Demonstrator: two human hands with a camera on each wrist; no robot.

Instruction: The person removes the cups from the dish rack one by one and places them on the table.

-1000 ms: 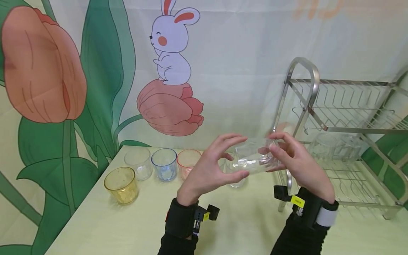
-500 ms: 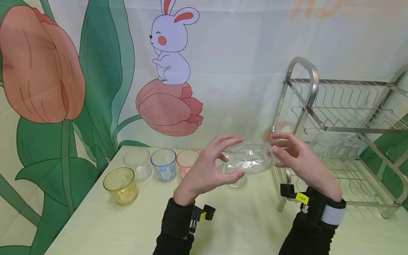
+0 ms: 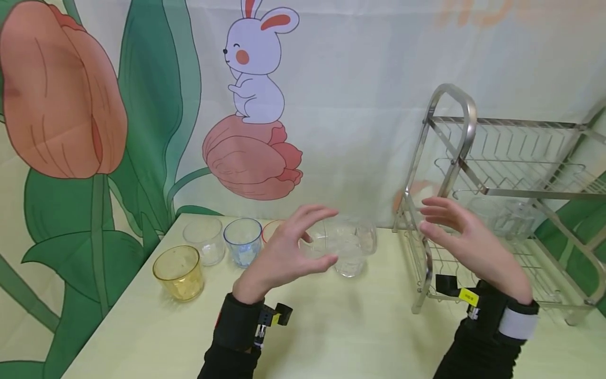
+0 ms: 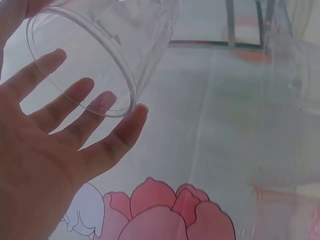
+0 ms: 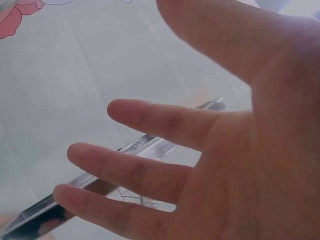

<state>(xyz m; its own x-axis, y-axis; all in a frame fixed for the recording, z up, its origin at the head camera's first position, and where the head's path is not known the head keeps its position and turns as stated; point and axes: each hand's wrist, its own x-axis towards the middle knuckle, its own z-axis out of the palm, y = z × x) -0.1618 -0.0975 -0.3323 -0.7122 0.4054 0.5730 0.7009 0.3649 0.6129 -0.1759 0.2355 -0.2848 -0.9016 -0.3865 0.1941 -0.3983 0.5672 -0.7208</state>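
Note:
My left hand point(image 3: 281, 250) holds a clear drinking glass point(image 3: 352, 237) by its rim end, thumb below and fingers above. The glass lies sideways in the air, its base toward the right. In the left wrist view the fingers spread around the rim of the glass point(image 4: 117, 47). Beneath it, another clear glass point(image 3: 350, 268) on the table is partly covered. To the right, my right hand point(image 3: 466, 242) hovers before the dish rack, fingers loosely bent and holding nothing. The right wrist view shows that hand point(image 5: 225, 165) with its fingers apart.
On the left of the table point(image 3: 322, 326) stand a yellow glass point(image 3: 182, 284), a clear glass point(image 3: 208, 247), a blue-rimmed glass point(image 3: 243, 245) and a red-rimmed glass point(image 3: 269, 229), partly hidden. A two-tier metal dish rack point(image 3: 466, 126) holds clear glasses point(image 3: 516, 218) on its lower tier.
My right hand has let go of the clear glass and moved right, away from it. My left hand has carried the glass a little to the left.

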